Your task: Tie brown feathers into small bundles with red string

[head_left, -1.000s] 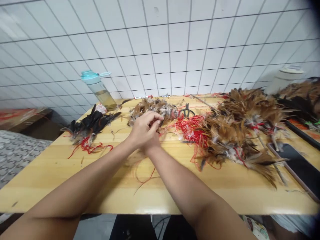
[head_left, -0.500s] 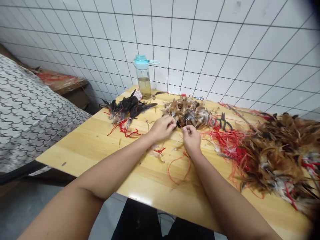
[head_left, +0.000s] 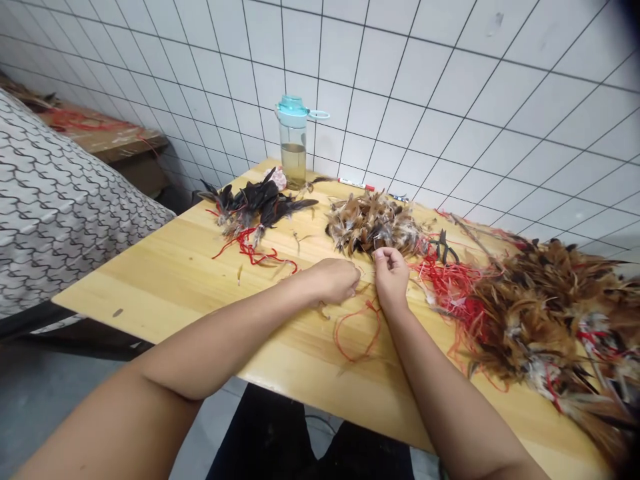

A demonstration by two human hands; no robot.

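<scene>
My left hand is curled shut low over the wooden table, fingers pinched on something I cannot make out. My right hand is beside it, a short gap apart, fingers pinched together on something thin that I cannot name. Both sit just in front of a small pile of brown feathers. A loop of red string lies on the table under my right wrist. A big heap of brown feathers tangled with red string fills the right side.
A pile of black feathers with red string lies at the back left. A bottle with a teal lid stands by the tiled wall. Black scissors lie behind my right hand. A patterned grey cloth is at the left.
My hands, joined a second ago, have come apart and drawn back from the brown feather pile towards me. The view has swung left and down.
</scene>
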